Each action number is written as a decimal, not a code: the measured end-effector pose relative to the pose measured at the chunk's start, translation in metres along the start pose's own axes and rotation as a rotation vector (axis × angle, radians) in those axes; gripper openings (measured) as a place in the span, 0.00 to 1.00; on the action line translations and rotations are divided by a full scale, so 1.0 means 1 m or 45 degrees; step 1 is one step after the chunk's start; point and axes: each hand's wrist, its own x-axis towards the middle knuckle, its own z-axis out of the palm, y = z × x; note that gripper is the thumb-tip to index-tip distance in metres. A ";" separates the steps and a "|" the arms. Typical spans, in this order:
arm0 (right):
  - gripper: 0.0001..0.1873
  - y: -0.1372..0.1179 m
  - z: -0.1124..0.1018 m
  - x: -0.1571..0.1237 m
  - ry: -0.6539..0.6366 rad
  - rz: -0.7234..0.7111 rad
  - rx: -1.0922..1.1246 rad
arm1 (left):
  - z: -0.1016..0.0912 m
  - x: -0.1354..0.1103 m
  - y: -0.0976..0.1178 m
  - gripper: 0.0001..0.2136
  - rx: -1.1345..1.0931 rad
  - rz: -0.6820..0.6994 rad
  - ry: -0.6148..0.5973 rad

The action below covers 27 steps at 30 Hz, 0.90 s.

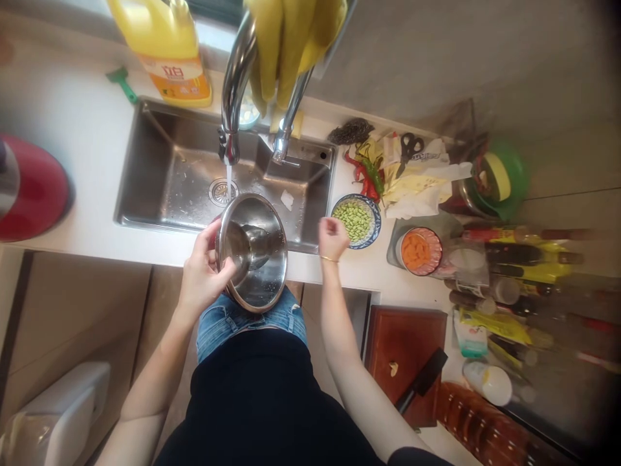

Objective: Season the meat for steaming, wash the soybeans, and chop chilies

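My left hand (204, 272) grips the rim of a stainless steel bowl (255, 255), held tilted at the front edge of the sink (169, 168). A thin stream of water runs from the tap (233, 97) into the sink just behind the bowl. My right hand (332, 236) hovers over the counter edge with its fingers curled together, right beside a patterned bowl of green beans (356, 220). Whether the right hand holds anything is hidden by the fingers.
A yellow detergent bottle (167, 48) and yellow rubber gloves (291, 39) are behind the sink. Red and green chillies (369, 175), scissors (410, 145), a cup of chopped carrot (420, 251), many sauce bottles (514, 259), a wooden board (402, 349) with a knife (422, 382) lie right.
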 end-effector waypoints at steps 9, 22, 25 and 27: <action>0.15 -0.040 0.005 -0.021 -0.633 -0.386 -0.141 | 0.002 0.005 0.003 0.33 0.018 0.035 -0.015; 0.11 -0.093 0.075 -0.058 -0.993 -0.365 -0.274 | 0.002 0.006 -0.001 0.32 0.024 0.071 0.049; 0.11 -0.065 0.036 -0.026 -0.619 -0.175 -0.112 | -0.005 0.015 -0.006 0.33 -0.014 0.036 0.156; 0.17 -0.033 0.003 0.003 -0.336 0.003 -0.162 | -0.012 0.024 -0.010 0.34 -0.004 0.006 0.249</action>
